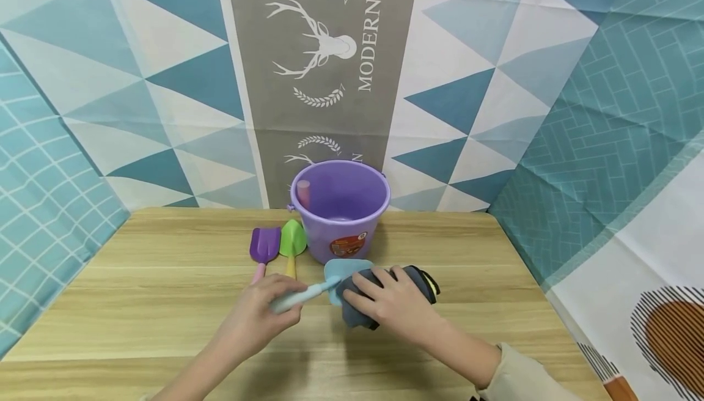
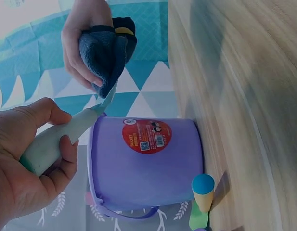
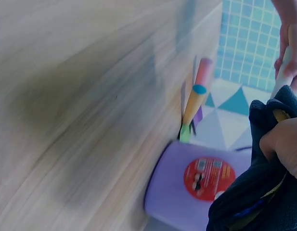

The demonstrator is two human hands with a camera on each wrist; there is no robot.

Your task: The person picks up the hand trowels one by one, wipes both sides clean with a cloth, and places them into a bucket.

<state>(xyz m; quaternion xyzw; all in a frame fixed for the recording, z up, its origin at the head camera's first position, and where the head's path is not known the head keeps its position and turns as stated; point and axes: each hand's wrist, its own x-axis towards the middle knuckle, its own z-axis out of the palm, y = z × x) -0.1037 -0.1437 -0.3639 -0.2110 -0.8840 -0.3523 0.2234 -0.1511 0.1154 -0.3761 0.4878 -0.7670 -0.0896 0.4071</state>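
Observation:
My left hand [image 1: 258, 312] grips the pale handle of a light blue toy shovel [image 1: 348, 264], holding it up above the wooden table with the blade toward the right. In my right hand [image 1: 404, 306] is a dark grey-blue cloth [image 1: 356, 310], bunched and folded over part of the blade. The left wrist view shows thumb and fingers wrapped around the shovel handle [image 2: 66, 138], while the cloth [image 2: 102, 55] covers most of the blade. Seen from the right wrist, the cloth [image 3: 266, 168] hangs in loose folds under the fingers.
Behind the hands stands a purple bucket [image 1: 324, 236] with a red label; a pink item [image 1: 304, 193] shows inside its rim. Left of it lie a purple toy shovel [image 1: 265, 244] with a pink handle and a green one [image 1: 293, 239] with a yellow handle. Patterned sheets [image 1: 473, 16] enclose the table.

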